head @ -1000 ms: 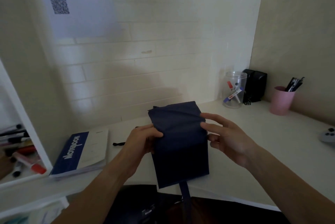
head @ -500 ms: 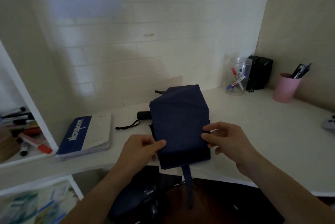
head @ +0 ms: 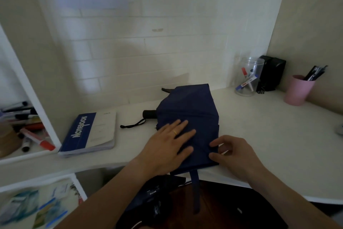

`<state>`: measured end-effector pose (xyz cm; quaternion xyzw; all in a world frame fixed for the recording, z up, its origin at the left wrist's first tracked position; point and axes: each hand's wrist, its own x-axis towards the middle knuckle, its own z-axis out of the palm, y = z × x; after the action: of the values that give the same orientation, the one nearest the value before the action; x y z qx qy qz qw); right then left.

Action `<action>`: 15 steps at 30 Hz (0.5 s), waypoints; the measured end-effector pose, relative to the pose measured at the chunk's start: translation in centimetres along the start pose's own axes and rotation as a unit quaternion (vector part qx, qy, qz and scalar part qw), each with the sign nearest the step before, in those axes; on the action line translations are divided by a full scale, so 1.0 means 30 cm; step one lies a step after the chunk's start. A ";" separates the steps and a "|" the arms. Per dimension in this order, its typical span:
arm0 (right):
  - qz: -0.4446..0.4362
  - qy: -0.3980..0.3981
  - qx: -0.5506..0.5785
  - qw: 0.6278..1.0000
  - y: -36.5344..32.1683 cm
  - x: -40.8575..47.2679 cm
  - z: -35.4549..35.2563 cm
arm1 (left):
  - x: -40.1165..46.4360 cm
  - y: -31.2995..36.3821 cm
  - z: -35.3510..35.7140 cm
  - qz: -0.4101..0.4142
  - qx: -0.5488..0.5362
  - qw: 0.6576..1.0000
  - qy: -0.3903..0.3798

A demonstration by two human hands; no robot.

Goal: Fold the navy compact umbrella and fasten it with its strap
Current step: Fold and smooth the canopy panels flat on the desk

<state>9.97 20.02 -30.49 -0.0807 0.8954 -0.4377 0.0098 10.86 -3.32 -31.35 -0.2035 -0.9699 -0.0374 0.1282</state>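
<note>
The left hand (head: 168,147) lies flat, fingers spread, pressing on the near-left part of the navy umbrella (head: 191,113). The right hand (head: 235,154) is just right of it, fingers curled loosely at the canopy's near-right edge; whether they pinch the cloth cannot be told. The two hands are close but not touching. The umbrella lies on the desk (head: 259,136), straight ahead of both hands, its flattened canopy reaching from the near edge toward the far wall. Its black handle (head: 149,114) sticks out to the left, so the shaft seems to run left to right under the cloth. The strap (head: 195,191) hangs from the canopy's near edge, below the desk, between the two wrists and about equally close to either hand. Rolling should probably come before the strap. A notebook (head: 89,134) lies well to the left.
</note>
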 end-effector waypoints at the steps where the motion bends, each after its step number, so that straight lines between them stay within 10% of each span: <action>1: -0.012 0.012 -0.041 0.999 -0.002 0.002 -0.004 | -0.005 -0.007 0.025 0.000 0.011 0.999 -0.037; 4: -0.164 0.118 -0.161 0.966 -0.029 0.028 0.001 | -0.020 -0.011 0.069 0.002 0.020 0.997 -0.070; 7: -0.303 0.013 -0.242 0.921 -0.062 0.083 0.043 | -0.021 -0.004 0.075 0.002 0.020 0.997 -0.068; 15: -0.213 -0.190 -0.383 0.879 0.069 0.134 0.061 | -0.067 -0.040 0.079 -0.038 -0.004 0.994 -0.098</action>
<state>5.89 19.23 -33.03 -0.3484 0.9353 -0.0285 0.0551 11.59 -4.89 -34.17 -0.1693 -0.9848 -0.0258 0.0303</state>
